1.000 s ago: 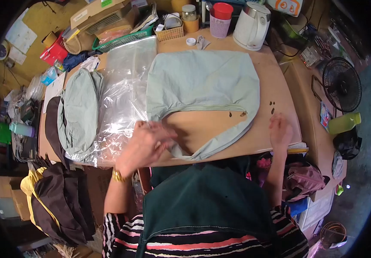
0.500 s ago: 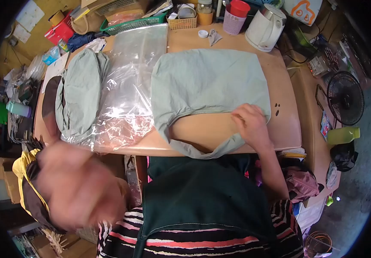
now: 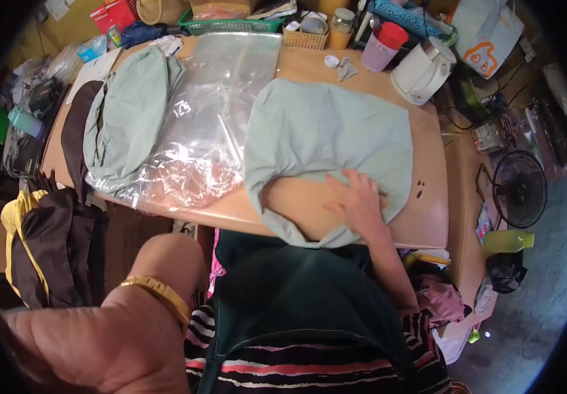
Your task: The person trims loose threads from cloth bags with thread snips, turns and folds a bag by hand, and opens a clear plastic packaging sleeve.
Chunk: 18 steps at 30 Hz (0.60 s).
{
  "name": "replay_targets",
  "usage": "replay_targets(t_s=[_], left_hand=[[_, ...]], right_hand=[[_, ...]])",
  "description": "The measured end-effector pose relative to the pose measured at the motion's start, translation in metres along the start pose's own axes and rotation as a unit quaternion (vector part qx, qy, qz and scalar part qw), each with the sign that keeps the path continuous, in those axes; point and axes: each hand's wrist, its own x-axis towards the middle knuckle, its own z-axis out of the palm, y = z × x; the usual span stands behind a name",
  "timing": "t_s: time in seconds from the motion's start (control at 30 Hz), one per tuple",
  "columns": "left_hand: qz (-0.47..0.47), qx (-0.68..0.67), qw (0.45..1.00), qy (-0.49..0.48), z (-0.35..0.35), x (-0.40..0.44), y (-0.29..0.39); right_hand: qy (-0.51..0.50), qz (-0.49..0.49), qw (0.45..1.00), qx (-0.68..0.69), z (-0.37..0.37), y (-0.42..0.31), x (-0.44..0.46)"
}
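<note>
A pale green fabric bag (image 3: 326,128) lies flat on the table, its strap looping toward the front edge. My right hand (image 3: 357,202) rests on the bag near the strap opening, palm down with fingers spread. Close to the camera at the lower left is my left hand (image 3: 93,348), raised, with a gold-coloured band (image 3: 155,295) around the wrist. Its palm side shows, but its fingers are out of sight in the dark edge. A clear plastic sheet or bag (image 3: 221,85) lies left of the green bag, with another pale green fabric item (image 3: 132,115) partly over it.
Along the table's back stand a white electric kettle (image 3: 423,71), a pink cup (image 3: 380,52) and a green basket (image 3: 231,26). Dark brown fabric with a yellow strap (image 3: 57,249) hangs at the left. To the right are a black fan (image 3: 520,188) and a green bottle (image 3: 508,241).
My left hand, blurred before, is lower and nearer the camera. My right hand has shifted left on the bag and its fingers have spread. The bag looks more rumpled; the view has turned.
</note>
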Motion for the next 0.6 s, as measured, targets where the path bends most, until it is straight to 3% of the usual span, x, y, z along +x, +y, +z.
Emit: replay_targets(t_s=[0.07,0.13,0.17,0.23,0.27,0.3,0.33,0.4,0.43,0.5,0.53,0.6], left_hand=[[-0.017,0.018,1.0,-0.002,-0.001,-0.007,-0.012],[-0.078,0.077,0.993,-0.034,0.001,-0.026,-0.038],[-0.144,0.125,0.978,-0.081,0.005,-0.044,-0.061],[-0.293,0.182,0.911,-0.225,0.012,-0.096,-0.113],[-0.404,0.161,0.843,-0.317,0.011,-0.126,-0.137],[-0.428,0.178,0.807,-0.366,0.003,-0.175,-0.164],[-0.48,0.16,0.776,-0.376,-0.001,-0.217,-0.179],[-0.52,0.178,0.73,-0.406,-0.006,-0.266,-0.195],[-0.516,0.183,0.733,-0.404,-0.008,-0.269,-0.202],[-0.674,0.071,0.629,-0.38,-0.011,-0.275,-0.211],[-0.673,0.073,0.63,-0.381,-0.013,-0.28,-0.214],[-0.749,0.037,0.616,-0.241,-0.024,-0.288,-0.215]], right_hand=[[0.001,-0.016,1.0,-0.014,-0.011,0.01,0.009],[0.021,-0.047,0.972,0.227,-0.026,0.035,0.013],[0.028,-0.045,0.973,0.224,-0.035,0.052,0.02],[0.267,0.142,0.919,0.254,-0.054,0.096,0.046],[0.286,0.157,0.914,0.24,-0.054,0.126,0.061],[0.302,0.172,0.91,0.227,-0.045,0.152,0.072],[0.303,0.166,0.91,0.229,-0.034,0.166,0.079],[0.264,0.205,0.798,0.502,-0.018,0.188,0.097],[0.265,0.198,0.798,0.504,-0.013,0.201,0.102],[0.15,0.275,0.796,0.519,-0.006,0.226,0.101],[0.15,0.273,0.795,0.52,-0.001,0.235,0.098],[0.197,0.23,0.773,0.558,0.0,0.232,0.086]])
